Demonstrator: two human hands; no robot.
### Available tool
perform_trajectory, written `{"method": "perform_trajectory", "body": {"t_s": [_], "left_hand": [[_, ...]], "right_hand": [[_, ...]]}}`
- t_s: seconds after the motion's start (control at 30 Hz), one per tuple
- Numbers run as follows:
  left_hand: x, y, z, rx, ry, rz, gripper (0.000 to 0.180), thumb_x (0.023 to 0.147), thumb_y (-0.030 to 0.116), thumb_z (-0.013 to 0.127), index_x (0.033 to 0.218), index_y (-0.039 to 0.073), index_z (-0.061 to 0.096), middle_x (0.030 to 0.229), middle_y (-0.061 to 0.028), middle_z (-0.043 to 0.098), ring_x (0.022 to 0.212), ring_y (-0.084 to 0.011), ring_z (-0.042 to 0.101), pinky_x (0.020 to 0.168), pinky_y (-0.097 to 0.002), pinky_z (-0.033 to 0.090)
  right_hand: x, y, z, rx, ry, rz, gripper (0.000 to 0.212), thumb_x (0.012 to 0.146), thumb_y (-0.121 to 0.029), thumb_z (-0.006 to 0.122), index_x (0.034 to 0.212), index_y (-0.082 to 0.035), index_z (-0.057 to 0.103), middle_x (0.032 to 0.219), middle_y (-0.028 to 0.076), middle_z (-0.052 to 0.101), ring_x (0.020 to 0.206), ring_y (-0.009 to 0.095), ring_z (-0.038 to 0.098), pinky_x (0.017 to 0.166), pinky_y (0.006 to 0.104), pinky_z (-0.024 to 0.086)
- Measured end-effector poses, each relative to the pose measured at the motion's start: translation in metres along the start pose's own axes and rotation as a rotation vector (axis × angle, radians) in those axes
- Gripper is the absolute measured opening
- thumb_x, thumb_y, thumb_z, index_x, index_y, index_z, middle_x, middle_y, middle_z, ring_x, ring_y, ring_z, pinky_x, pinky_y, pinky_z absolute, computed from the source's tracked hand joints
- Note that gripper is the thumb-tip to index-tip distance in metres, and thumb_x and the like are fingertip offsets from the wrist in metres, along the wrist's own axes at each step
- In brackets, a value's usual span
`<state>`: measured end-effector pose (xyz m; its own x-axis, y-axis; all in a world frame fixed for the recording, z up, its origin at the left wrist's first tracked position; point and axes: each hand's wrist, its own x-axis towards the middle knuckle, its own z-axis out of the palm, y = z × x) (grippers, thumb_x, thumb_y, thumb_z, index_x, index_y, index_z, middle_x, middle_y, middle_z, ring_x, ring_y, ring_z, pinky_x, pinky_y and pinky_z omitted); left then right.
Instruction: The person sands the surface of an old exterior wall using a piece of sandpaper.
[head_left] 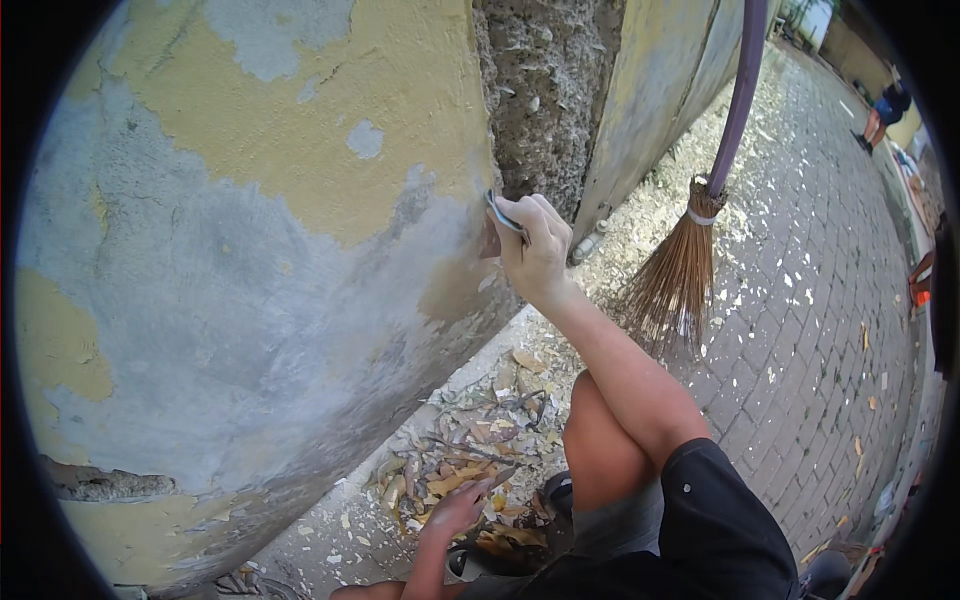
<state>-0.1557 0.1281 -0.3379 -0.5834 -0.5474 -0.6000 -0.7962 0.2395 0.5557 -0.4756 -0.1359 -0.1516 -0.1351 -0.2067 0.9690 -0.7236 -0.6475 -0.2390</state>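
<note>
My right hand (537,250), dusted pale, is closed on a thin flat piece with a bluish edge (506,214), held against the wall corner. Its exact kind is unclear; a brownish flat patch shows beside my fingers. The wall (270,280) has yellow paint peeled away over large grey areas. Right of my hand, a rough, broken strip (553,110) exposes coarse material. Lower down, my left hand (458,508) hangs over dry leaves, its fingers closed around something slim and dark that I cannot make out.
A stick broom (680,265) with a purple handle stands right of my arm. Paint flakes and dry leaves (470,470) litter the ground along the wall base. Brick paving (800,300) stretches to the right. Another person (882,112) is far off at upper right.
</note>
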Motion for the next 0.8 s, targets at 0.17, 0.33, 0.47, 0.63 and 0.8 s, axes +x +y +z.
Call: {"method": "perform_trajectory", "body": {"t_s": [0.17, 0.33, 0.47, 0.63, 0.8], "left_hand": [[0.001, 0.014, -0.011, 0.066, -0.215, -0.148, 0.057, 0.1, 0.025, 0.053, 0.154, 0.024, 0.034, 0.152, -0.0165, 0.045, 0.138, -0.0375, 0.044, 0.114, -0.0444, 0.037], [0.002, 0.02, -0.009, -0.04, -0.181, -0.07, 0.055, 0.101, 0.028, 0.052, 0.154, 0.024, 0.035, 0.153, -0.0138, 0.042, 0.137, -0.0372, 0.045, 0.113, -0.0444, 0.038], [0.004, 0.002, 0.006, 0.099, -0.166, -0.037, 0.054, 0.098, 0.026, 0.053, 0.15, 0.025, 0.04, 0.152, -0.0121, 0.045, 0.13, -0.0372, 0.052, 0.106, -0.0476, 0.045], [0.007, 0.013, -0.003, -0.008, -0.033, -0.033, 0.052, 0.099, 0.027, 0.052, 0.15, 0.024, 0.041, 0.152, -0.0124, 0.045, 0.131, -0.0363, 0.052, 0.106, -0.0475, 0.045], [0.008, 0.027, -0.016, 0.043, -0.236, -0.099, 0.056, 0.101, 0.029, 0.052, 0.154, 0.022, 0.035, 0.151, -0.014, 0.045, 0.14, -0.0336, 0.042, 0.116, -0.0425, 0.036]], "right_hand": [[0.068, -0.018, 0.001, 0.021, 0.12, 0.093, 0.014, 0.087, 0.001, 0.072, 0.096, -0.005, 0.063, 0.07, 0.007, 0.056, 0.058, 0.02, 0.052, 0.052, 0.0323, 0.04], [0.003, -0.007, -0.011, -0.015, -0.036, 0.089, 0.019, 0.083, 0.0, 0.073, 0.097, -0.006, 0.064, 0.071, 0.007, 0.058, 0.061, 0.024, 0.056, 0.052, 0.0357, 0.042], [0.04, -0.014, 0.012, 0.055, 0.167, 0.15, 0.015, 0.086, 0.002, 0.074, 0.097, -0.002, 0.064, 0.067, 0.005, 0.055, 0.055, 0.017, 0.05, 0.05, 0.0309, 0.04], [0.015, -0.011, -0.007, 0.044, 0.011, 0.115, 0.015, 0.085, 0.004, 0.073, 0.096, -0.003, 0.064, 0.071, 0.009, 0.06, 0.059, 0.021, 0.057, 0.053, 0.0324, 0.042], [0.033, -0.018, -0.002, 0.036, -0.003, 0.174, 0.013, 0.086, 0.003, 0.073, 0.095, -0.003, 0.065, 0.071, 0.009, 0.061, 0.06, 0.021, 0.058, 0.054, 0.0318, 0.043]]}}
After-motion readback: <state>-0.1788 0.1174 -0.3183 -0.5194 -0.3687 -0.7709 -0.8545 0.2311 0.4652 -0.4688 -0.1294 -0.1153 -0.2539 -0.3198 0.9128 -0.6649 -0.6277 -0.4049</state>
